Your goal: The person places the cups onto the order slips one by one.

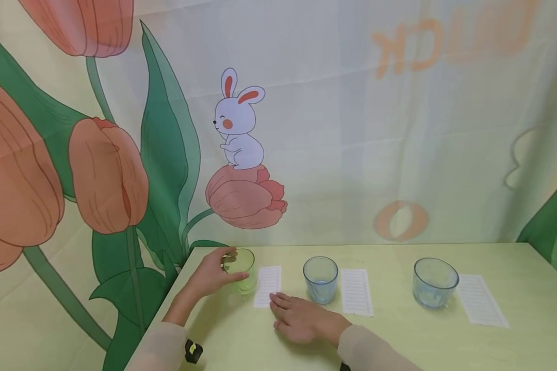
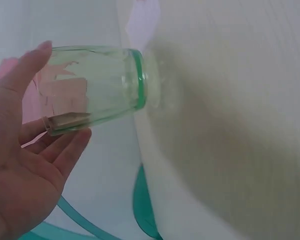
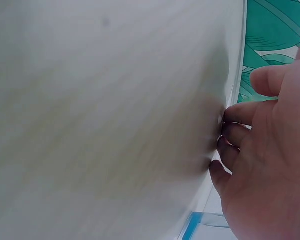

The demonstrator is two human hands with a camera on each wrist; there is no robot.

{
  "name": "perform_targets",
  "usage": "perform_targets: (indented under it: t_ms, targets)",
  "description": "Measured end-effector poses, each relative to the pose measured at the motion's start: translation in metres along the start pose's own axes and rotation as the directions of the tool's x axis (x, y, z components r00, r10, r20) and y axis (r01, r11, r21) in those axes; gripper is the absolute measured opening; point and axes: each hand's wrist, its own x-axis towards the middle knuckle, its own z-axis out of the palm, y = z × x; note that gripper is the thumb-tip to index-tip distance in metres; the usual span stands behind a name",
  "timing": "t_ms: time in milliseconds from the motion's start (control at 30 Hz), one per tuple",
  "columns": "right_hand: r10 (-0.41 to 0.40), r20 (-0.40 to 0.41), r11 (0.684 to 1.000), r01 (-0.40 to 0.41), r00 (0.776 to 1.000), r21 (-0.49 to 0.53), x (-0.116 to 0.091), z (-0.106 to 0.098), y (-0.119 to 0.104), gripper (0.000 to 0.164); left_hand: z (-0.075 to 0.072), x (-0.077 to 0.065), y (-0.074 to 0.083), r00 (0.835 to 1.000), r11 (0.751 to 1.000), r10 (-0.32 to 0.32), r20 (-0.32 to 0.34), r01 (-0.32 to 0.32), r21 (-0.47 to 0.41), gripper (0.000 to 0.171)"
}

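A green glass tumbler stands at the left end of the table. My left hand holds it near the rim, with the thumb on one side and the fingers on the other. In the left wrist view the clear green wall of the glass shows between thumb and fingers. Just right of the glass lies a printed paper strip. My right hand lies palm down, its fingertips at the strip's lower right corner. From the right wrist view, the fingertips touch the surface; whether they press the paper cannot be made out.
Two bluish glass tumblers stand farther right, one in the middle and one wider. Beside each lies a printed strip, the middle one and the right one. A curtain with tulips and a rabbit hangs behind the pale table.
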Motion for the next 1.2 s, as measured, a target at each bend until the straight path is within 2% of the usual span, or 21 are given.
perform_targets:
  t_ms: [133,267,567,867,1200]
  targets:
    - [-0.007,0.000,1.000,0.007,1.000,0.002,-0.001,0.002,0.001,0.061,0.009,0.006,0.020,0.998,0.997,0.063,0.003,-0.063,-0.033,0.091]
    - [-0.010,0.001,1.000,0.010,1.000,-0.005,-0.001,0.002,0.002,0.062,0.020,0.014,0.031,0.996,0.996,0.084,0.008,-0.083,-0.033,0.090]
    - [-0.005,0.006,1.000,0.005,1.000,0.024,-0.002,0.001,0.002,0.061,0.040,0.023,0.028,0.996,0.997,0.073,0.041,-0.073,0.012,0.091]
    - [-0.010,0.006,1.000,0.010,1.000,0.013,-0.001,0.001,0.003,0.061,0.041,0.021,0.028,0.997,0.997,0.068,0.043,-0.069,0.020,0.091]
    - [-0.011,0.003,1.000,0.011,1.000,0.008,-0.002,0.000,0.003,0.061,0.037,0.020,0.032,0.995,1.000,0.020,0.097,-0.020,-0.008,0.086]
